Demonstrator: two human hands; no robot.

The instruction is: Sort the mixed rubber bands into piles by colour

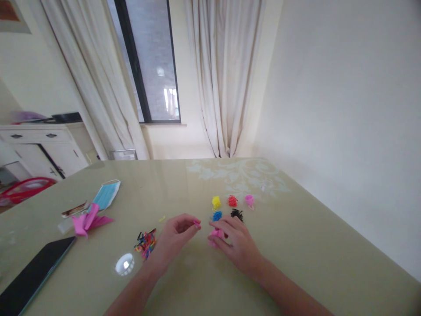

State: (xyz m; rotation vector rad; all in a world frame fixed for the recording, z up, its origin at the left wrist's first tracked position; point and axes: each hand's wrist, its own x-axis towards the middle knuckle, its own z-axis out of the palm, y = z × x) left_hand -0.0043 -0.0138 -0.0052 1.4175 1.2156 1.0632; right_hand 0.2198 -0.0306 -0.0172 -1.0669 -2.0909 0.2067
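Observation:
My left hand is closed in a pinch on a small pink rubber band, held above the table. To its right, my right hand has its fingers curled around a pink clump of rubber bands, partly hidden by the fingers. Just beyond that hand lie small piles of blue bands and black bands. Farther back are yellow bands, red bands and a small pink cup-shaped item. A mixed multicoloured heap of bands lies beside my left wrist.
A clear round dome-like piece sits left of my left forearm. Farther left are a dark flat tablet or phone, a folded pink piece and a blue face mask. One stray yellow band lies on the table.

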